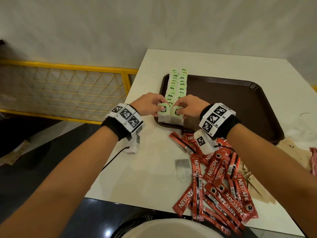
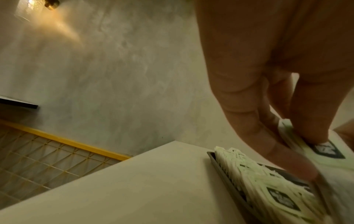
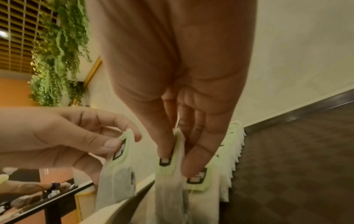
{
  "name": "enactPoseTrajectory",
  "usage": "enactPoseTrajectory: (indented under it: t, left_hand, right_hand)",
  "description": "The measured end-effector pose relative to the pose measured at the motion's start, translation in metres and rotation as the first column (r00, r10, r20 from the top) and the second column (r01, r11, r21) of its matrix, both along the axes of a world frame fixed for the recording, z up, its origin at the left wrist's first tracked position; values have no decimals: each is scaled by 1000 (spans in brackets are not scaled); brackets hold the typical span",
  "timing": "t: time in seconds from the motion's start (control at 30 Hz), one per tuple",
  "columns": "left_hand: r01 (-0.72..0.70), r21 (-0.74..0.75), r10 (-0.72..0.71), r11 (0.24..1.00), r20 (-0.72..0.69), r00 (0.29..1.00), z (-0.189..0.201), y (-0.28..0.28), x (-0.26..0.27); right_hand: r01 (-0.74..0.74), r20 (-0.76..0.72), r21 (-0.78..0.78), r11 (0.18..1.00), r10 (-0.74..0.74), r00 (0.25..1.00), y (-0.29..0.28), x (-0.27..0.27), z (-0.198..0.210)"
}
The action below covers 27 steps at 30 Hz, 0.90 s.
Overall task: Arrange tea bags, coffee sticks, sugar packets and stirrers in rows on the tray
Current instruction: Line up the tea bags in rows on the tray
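Tea bags (image 1: 176, 86) in two rows on tray (image 1: 240, 103), left hand (image 1: 147, 103) and right hand (image 1: 190, 105) each pinching nearest bag

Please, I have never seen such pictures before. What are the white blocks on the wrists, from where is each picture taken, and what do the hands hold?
No machine works here: a person uses bare hands. The patterned white blocks are wristbands carrying cameras. One picture comes from a head camera, the other two from each wrist. The left hand and right hand each pinch green-tagged tea bags at the near end of two rows on the brown tray. Red coffee sticks lie loose on the white table.
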<state>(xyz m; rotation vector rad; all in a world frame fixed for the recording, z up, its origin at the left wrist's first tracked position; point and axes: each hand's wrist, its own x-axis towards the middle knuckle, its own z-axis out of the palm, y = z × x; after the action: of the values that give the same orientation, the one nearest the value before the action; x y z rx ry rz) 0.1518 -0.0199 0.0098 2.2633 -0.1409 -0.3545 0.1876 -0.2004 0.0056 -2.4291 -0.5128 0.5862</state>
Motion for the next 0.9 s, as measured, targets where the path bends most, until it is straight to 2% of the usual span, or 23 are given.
enactPoseTrajectory:
  t: [0.27, 0.37, 0.53, 0.7, 0.9]
  left_hand:
    - [1, 280, -6, 960, 16, 1000, -18, -15, 15]
    - [17, 347, -37, 938, 51, 998, -24, -15, 15]
    - [1, 341, -43, 940, 118, 992, -26, -14, 9]
    - [66, 421, -109, 904, 78, 991, -27, -18, 4]
    - [38, 479, -93, 877, 91, 991, -28, -23, 4]
  right_hand:
    - [-26, 103, -223, 975, 50, 993, 5, 2, -11]
    - [-16, 174, -244, 970, 60, 983, 5, 1, -14]
    - [2, 196, -211, 978, 40, 980, 4, -3, -13]
    - [-59, 169, -292, 955, 112, 979, 5, -11, -15]
    - [-45, 157, -295, 954, 95, 983, 7, -11, -16]
